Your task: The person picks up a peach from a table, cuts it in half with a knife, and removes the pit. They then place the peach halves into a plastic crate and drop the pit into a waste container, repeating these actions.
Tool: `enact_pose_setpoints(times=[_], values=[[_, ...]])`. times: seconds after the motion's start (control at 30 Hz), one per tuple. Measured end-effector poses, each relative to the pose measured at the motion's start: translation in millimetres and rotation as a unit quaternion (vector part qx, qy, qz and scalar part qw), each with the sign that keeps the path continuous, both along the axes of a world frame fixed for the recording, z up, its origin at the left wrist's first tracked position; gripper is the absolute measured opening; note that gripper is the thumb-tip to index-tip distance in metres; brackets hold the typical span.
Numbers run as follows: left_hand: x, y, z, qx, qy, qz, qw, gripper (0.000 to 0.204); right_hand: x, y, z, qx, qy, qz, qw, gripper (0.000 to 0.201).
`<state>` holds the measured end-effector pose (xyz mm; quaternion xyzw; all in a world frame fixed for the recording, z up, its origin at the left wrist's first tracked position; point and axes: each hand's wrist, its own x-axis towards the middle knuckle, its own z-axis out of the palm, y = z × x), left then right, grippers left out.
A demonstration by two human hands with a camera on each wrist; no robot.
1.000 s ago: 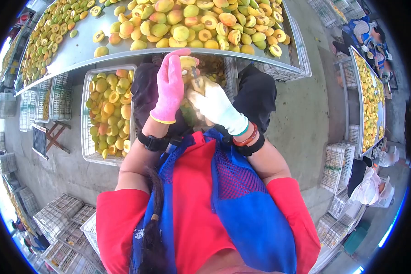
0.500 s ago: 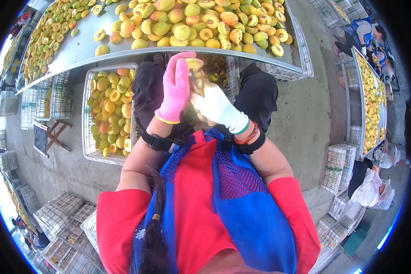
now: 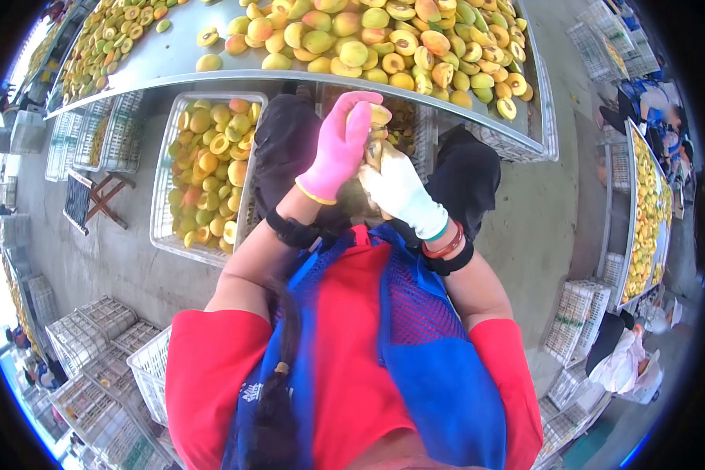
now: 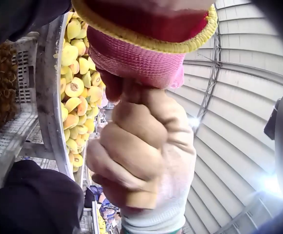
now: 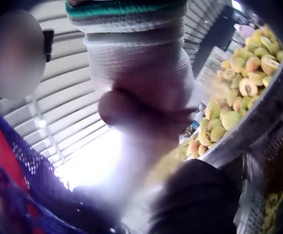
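My left hand [image 3: 340, 150], in a pink glove, holds a yellow peach [image 3: 381, 115] with its fingers curved about it. Right beside it, my white-gloved right hand [image 3: 399, 192] grips a wooden-handled tool [image 4: 142, 200], the handle's end showing below the curled fingers in the left wrist view. The tool's metal part lies close to the peach and is mostly hidden by the gloves. Both hands are over my lap, just in front of the metal table [image 3: 235, 76], where whole and halved peaches [image 3: 352, 53] are heaped. The right wrist view is blurred around the hand.
A white crate [image 3: 161, 211] full of peaches stands left of my legs. Another crate [image 4: 27, 68] with brown scraps is under the table. A folding stool [image 3: 94, 200] and stacked crates [image 3: 94, 337] are at left; people work around another fruit table [image 3: 628, 266] at right.
The head view has shifted, so the table and hands appear farther right. Both hands stay together at the peach, with the tool turned slightly and less of its metal visible.
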<state>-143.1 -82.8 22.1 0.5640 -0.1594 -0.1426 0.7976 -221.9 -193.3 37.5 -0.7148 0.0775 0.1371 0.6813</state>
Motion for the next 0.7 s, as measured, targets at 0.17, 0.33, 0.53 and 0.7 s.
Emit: enact_pose_setpoints(times=[0.17,0.33,0.53,0.7], values=[[3.3,5.3,-6.7,0.002,-0.013,-0.013,1.000,0.028,0.5,-8.1,12.6,0.193,0.106,0.019,0.975,0.010],[7.6,11.1,-2.5,0.031,-0.069,-0.031,0.997,0.030,1.4,-4.1,18.2,0.144,0.091,0.025,0.985,0.011],[4.4,11.8,-20.6,-0.018,0.002,-0.019,1.000,0.028,5.5,-1.8,0.7,0.062,0.035,0.036,0.997,0.012],[4.6,21.6,-13.5,-0.001,-0.024,-0.023,0.999,0.031,2.6,0.9,9.1,0.192,0.109,0.050,0.974,0.013]])
